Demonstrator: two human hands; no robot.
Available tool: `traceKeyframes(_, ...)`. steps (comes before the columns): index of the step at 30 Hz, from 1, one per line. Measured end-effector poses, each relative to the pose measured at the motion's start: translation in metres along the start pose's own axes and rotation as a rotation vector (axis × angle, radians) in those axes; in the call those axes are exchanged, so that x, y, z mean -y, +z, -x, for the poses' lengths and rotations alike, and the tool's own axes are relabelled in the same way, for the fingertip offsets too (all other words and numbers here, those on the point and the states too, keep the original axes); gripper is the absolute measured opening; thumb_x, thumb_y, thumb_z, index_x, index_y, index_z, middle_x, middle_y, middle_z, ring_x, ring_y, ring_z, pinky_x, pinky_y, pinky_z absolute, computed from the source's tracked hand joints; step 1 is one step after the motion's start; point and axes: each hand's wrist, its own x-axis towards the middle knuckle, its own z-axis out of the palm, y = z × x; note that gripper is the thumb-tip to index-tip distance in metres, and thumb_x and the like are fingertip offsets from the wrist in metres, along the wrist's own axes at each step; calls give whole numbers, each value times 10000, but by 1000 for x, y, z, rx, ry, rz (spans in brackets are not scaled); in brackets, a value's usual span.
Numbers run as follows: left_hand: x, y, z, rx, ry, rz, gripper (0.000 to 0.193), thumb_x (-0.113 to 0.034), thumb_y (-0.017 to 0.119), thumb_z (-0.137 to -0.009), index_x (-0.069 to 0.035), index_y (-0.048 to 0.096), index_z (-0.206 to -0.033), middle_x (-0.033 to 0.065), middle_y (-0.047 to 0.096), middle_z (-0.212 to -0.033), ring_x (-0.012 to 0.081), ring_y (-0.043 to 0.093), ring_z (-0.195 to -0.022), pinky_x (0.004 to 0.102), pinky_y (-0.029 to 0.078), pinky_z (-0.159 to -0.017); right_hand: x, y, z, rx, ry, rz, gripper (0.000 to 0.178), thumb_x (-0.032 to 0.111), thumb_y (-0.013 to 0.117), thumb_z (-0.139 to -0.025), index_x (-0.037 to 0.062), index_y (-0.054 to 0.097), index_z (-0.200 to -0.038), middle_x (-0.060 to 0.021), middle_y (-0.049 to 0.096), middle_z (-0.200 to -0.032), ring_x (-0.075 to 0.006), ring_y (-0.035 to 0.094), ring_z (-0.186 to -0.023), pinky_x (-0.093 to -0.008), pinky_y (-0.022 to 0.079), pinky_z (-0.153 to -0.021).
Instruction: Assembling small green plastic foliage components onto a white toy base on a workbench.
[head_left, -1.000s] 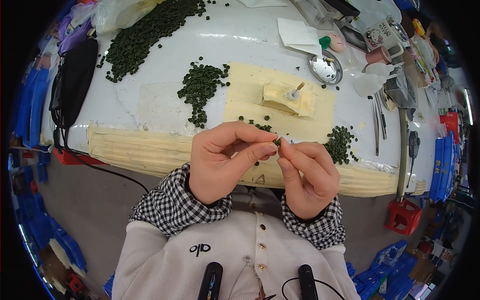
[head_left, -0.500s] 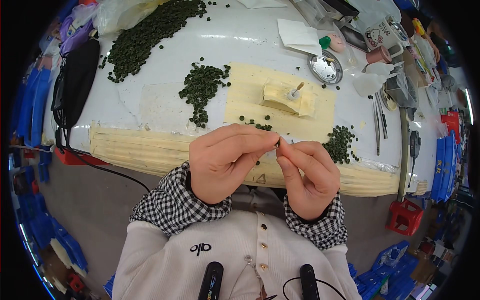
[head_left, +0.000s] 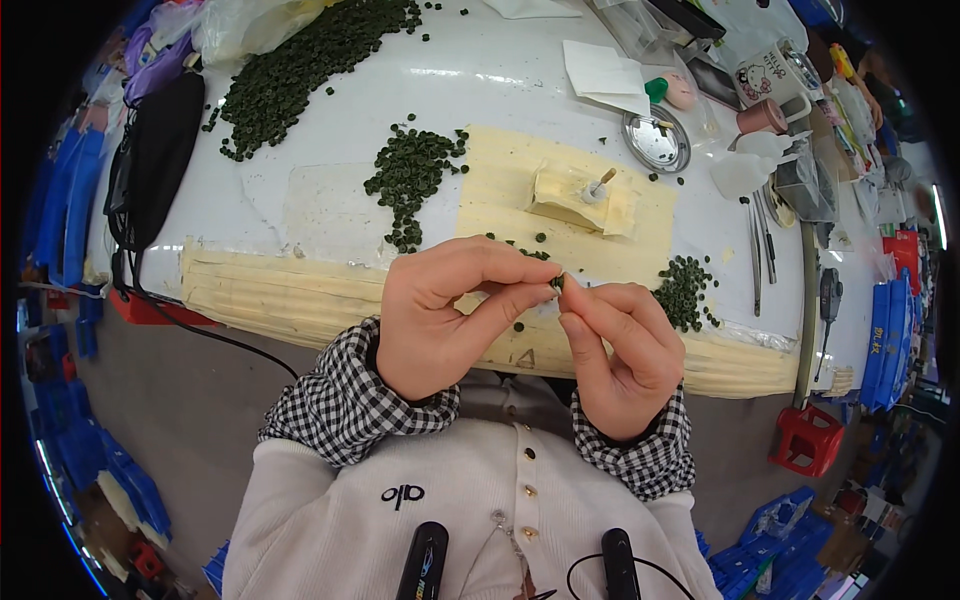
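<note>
My left hand (head_left: 450, 315) and my right hand (head_left: 628, 350) meet above the table's near edge. Between their fingertips sits one small dark green round part (head_left: 557, 284), pinched by the left thumb and forefinger, with the right fingertips pressed against its right side. Fingers cover much of it. Just beyond the hands, a few like parts lie on a yellow taped sheet (head_left: 500, 190). On that sheet stands a tape-wrapped block (head_left: 570, 205) with a white knob and a short brown stick (head_left: 603, 180) tilted up from it.
Loose green parts form a large heap (head_left: 290, 85) far left, a middle pile (head_left: 412, 180) and a small pile (head_left: 684, 292) at right. Tweezers (head_left: 754, 260), a round metal dish (head_left: 657, 138), white paper (head_left: 605, 78) and a white bottle (head_left: 745, 170) lie to the right. A black bag (head_left: 160, 160) hangs left.
More of the small green part shows between my fingertips, and my left thumb has moved up to it. The whole scene has shifted slightly in view.
</note>
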Motion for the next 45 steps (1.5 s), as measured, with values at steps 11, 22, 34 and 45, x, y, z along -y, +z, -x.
traceKeyframes(11,-2,-6,-3,69,-11,-30,207,112,649,-795,22,694,-976,117,685,-860,161,641,-780,249,494,-679,-3,-3,-4,51,-56,25,348,-67,702,-768,5,678,-1108,-90,628,-889,-188,603,-738,-264,492,-639)
traceKeyframes(22,-2,-7,-9,-10,-34,-38,190,110,646,-805,35,687,-974,105,674,-860,128,617,-777,232,468,-678,-8,-23,-32,-47,12,217,291,-32,688,-797,-14,667,-1086,-125,624,-887,-188,610,-742,-259,498,-655)
traceKeyframes(34,5,-8,-9,-47,-69,-32,170,66,659,-821,30,686,-985,100,681,-881,122,617,-766,231,473,-668,-28,-23,-77,-28,47,288,94,32,687,-818,-8,660,-899,-94,604,-779,-174,558,-667,-268,456,-619)
traceKeyframes(45,4,-9,-11,-17,-55,-74,154,67,667,-809,23,687,-956,96,690,-866,127,614,-750,238,458,-646,-10,-12,-59,56,31,-218,89,41,628,-896,-23,580,-935,-96,625,-867,-155,606,-782,-266,499,-729)
